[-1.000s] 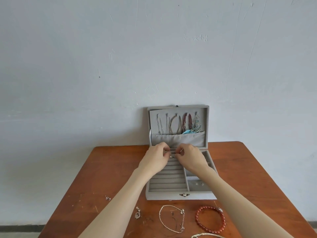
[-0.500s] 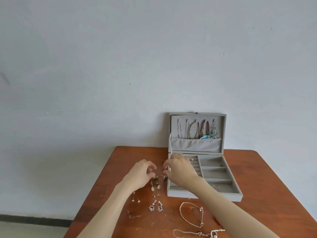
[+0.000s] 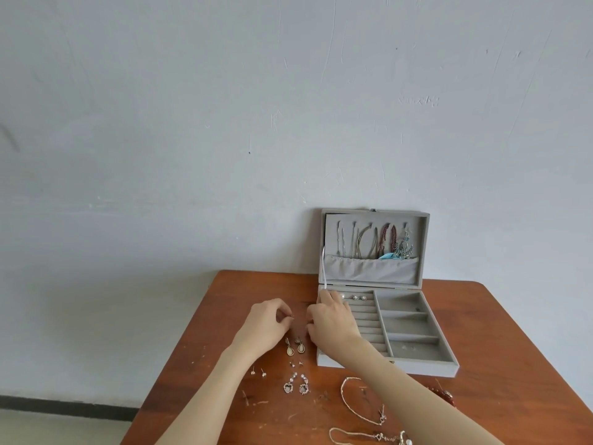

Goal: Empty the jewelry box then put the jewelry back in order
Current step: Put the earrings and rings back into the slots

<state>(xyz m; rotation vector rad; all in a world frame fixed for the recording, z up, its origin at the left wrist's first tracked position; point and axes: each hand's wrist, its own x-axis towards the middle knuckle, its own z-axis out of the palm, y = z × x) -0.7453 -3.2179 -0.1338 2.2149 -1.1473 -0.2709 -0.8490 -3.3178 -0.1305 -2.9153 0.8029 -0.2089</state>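
Head view only, so just 1 angle to go on. Grey velvet jewelry box (image 3: 385, 329) open at the back of the wooden bench (image 3: 500, 348), lid propped against the wall, necklaces (image 3: 375, 240) hanging in the lid above a soft pocket. Ring-roll rows nearly bare, only a pair of studs (image 3: 359, 297) left in the top row.

Left hand (image 3: 264, 326) hovering over the bench just left of the box, fingertips pinched together on something tiny, too small to name. Right hand (image 3: 332, 321) at the box's left edge, fingers curled, can't tell if that grip has anything in it.

Already out on the bench: 2 teardrop earrings (image 3: 295, 346) right below the hands, small studs (image 3: 258, 372) further toward the camera, 2 dangly silver earrings (image 3: 296, 385), a thin chain bracelet (image 3: 359, 403), another chain (image 3: 369, 436) at the bottom edge, red beads (image 3: 446, 395) peeking out behind the right forearm.

Handling guess: all featherweight stuff, studs slippery and easy to flick off the edge, best pinched by the post or the stone. Chains floppy and tangle-prone, better lifted by the clasp end. Dangly pieces probably delicate at the links.

Bench top reddish-brown, scratched and scuffed. Plain pale plaster wall behind, dark skirting strip and light floor at lower left
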